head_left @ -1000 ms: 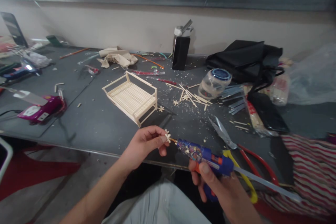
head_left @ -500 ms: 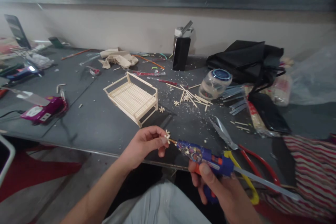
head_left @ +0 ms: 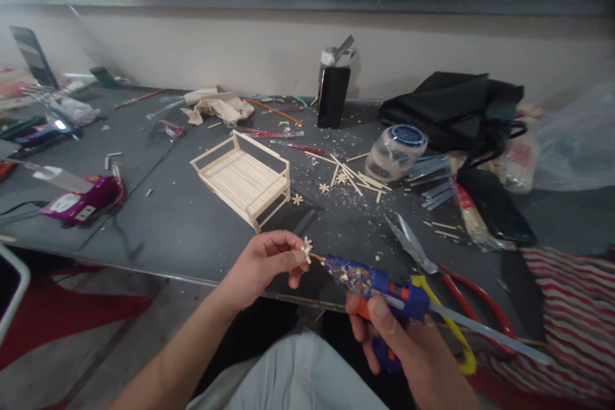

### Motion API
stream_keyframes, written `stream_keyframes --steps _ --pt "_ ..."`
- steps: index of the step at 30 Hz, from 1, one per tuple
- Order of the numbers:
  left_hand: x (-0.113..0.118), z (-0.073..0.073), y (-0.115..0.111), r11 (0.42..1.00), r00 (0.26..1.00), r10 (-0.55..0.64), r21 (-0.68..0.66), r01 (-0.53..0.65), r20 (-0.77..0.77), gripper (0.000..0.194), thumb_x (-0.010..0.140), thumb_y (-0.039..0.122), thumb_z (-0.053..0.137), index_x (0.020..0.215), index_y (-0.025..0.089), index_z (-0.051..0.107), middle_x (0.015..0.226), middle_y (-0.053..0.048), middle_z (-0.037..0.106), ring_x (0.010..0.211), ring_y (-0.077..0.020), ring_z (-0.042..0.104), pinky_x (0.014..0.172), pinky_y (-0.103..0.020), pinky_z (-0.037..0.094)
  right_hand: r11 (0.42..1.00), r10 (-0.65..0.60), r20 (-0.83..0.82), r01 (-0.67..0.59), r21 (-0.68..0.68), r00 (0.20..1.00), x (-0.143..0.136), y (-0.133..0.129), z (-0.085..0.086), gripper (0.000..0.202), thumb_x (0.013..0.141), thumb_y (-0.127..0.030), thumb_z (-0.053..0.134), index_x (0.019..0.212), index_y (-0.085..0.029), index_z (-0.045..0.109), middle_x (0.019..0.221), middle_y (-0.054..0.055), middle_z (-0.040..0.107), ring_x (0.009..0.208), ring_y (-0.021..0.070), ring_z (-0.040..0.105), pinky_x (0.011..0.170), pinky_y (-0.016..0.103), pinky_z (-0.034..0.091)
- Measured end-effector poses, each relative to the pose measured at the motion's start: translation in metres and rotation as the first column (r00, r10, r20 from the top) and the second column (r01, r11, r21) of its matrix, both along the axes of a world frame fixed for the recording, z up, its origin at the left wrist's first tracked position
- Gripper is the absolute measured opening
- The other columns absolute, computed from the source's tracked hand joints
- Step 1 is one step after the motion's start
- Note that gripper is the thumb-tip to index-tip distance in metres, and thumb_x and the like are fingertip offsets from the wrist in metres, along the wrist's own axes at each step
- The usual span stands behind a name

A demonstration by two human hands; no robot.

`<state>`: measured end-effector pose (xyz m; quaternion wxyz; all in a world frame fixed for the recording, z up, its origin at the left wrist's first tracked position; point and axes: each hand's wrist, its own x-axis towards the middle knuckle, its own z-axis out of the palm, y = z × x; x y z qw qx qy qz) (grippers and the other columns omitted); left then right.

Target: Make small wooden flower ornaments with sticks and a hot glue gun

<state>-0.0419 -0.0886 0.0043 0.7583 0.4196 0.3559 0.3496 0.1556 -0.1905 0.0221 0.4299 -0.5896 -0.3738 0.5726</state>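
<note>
Between thumb and fingers, my left hand (head_left: 264, 262) pinches a small star-shaped wooden piece (head_left: 306, 248) near the table's front edge. My right hand (head_left: 398, 339) is wrapped round a blue hot glue gun (head_left: 377, 285) with a clear glue stick out of its back. The gun's tip is at the star piece; whether it touches cannot be made out. Beyond my left hand stands a small railed frame of pale sticks (head_left: 243, 179). Another star piece (head_left: 296, 200) lies beside its right corner, and more stars lie near the loose sticks (head_left: 358, 178).
Large scissors (head_left: 432, 266) with red handles lie right of the glue gun. A clear jar (head_left: 396, 152), black bag (head_left: 451, 109) and dark phone (head_left: 494, 202) are farther right. A purple device (head_left: 84, 200) sits left, a bottle (head_left: 335, 57) at the back.
</note>
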Motion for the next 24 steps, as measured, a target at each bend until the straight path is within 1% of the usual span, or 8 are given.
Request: stream_keyframes --steps 4,8,15,21,24 --pt "-0.0007 -0.0008 0.0002 1.0 1.0 -0.002 0.0 0.002 -0.008 0.018 0.077 0.028 0.075 0.081 0.012 0.067 0.071 -0.003 0.068 0.051 -0.0085 0.057 0.053 -0.022 0.043 1.0 0.001 0.005 -0.001 -0.016 1.0 -0.0001 -0.0003 0.0009 0.048 0.083 -0.063 0.057 0.083 -0.016 0.066 0.063 0.001 0.057 0.044 0.0091 0.049 0.042 0.022 0.038" --pt "-0.0012 -0.0019 0.0002 1.0 1.0 -0.008 0.001 0.008 -0.012 0.017 0.078 0.027 0.075 0.082 0.013 0.067 0.071 -0.002 0.068 0.051 -0.0081 0.057 0.054 -0.022 0.043 1.0 0.006 0.02 -0.006 0.001 1.0 -0.0004 -0.0008 0.0014 0.048 0.084 -0.063 0.057 0.082 -0.016 0.066 0.062 0.001 0.058 0.043 0.0087 0.049 0.041 0.022 0.037" --pt "-0.0006 -0.0018 -0.0004 1.0 1.0 -0.003 0.003 0.003 -0.015 0.018 0.077 0.028 0.075 0.083 0.013 0.067 0.071 -0.003 0.068 0.051 -0.0083 0.057 0.053 -0.023 0.043 1.0 0.024 -0.013 -0.023 0.012 1.0 -0.0002 -0.0034 -0.0023 0.045 0.085 -0.061 0.057 0.084 -0.017 0.064 0.064 0.0 0.057 0.044 0.0095 0.05 0.043 0.022 0.038" --pt "-0.0008 -0.0021 0.0 1.0 1.0 -0.003 0.01 0.004 -0.022 0.018 0.077 0.028 0.075 0.082 0.012 0.067 0.071 -0.003 0.068 0.051 -0.0083 0.056 0.052 -0.022 0.043 1.0 0.0 0.017 0.0 0.015 1.0 0.0004 -0.0032 0.0006 0.048 0.084 -0.063 0.056 0.082 -0.017 0.066 0.064 0.001 0.057 0.044 0.0091 0.049 0.041 0.022 0.037" --pt "-0.0011 -0.0025 0.0002 1.0 1.0 -0.012 0.016 0.012 -0.018 0.018 0.077 0.028 0.075 0.083 0.013 0.067 0.071 -0.003 0.068 0.051 -0.0084 0.057 0.053 -0.022 0.044 1.0 0.008 0.018 -0.008 0.007 1.0 0.0011 -0.0027 0.0008 0.049 0.084 -0.064 0.055 0.084 -0.016 0.067 0.064 0.001 0.057 0.044 0.0093 0.05 0.042 0.022 0.038"
